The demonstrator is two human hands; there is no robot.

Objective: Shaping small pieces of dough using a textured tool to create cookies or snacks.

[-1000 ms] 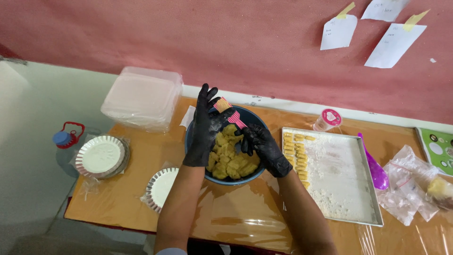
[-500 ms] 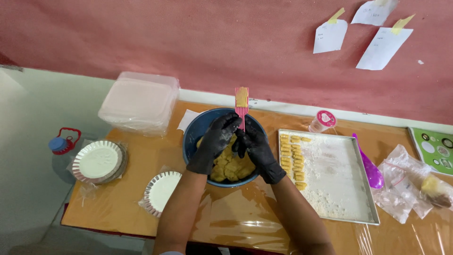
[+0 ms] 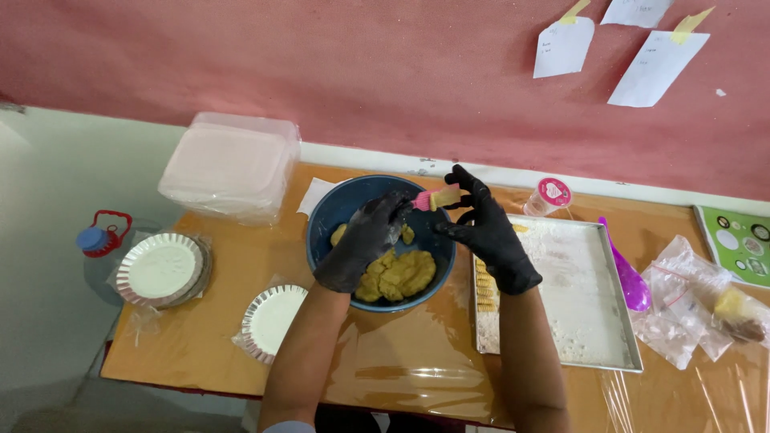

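Both my hands wear black gloves and meet over a blue bowl (image 3: 337, 210) that holds lumps of yellow dough (image 3: 399, 275). My left hand (image 3: 362, 240) grips the pink handle of a small pastry brush (image 3: 437, 198). My right hand (image 3: 485, 228) pinches the brush's pale bristle end from the right. The brush lies roughly level above the bowl's far rim. A floured metal baking tray (image 3: 589, 321) sits just right of the bowl, with a column of small yellow dough pieces (image 3: 484, 285) along its left edge.
A stack of clear plastic lidded boxes (image 3: 228, 164) stands at the back left. Two stacks of white paper plates (image 3: 160, 269) (image 3: 271, 319) lie left of the bowl. A purple spoon (image 3: 626, 273), a pink-lidded cup (image 3: 547, 196) and plastic bags (image 3: 706, 309) lie to the right.
The brush has swung from upright above the bowl to nearly level. My right hand has moved up to its bristle end, while my left hand keeps the handle.
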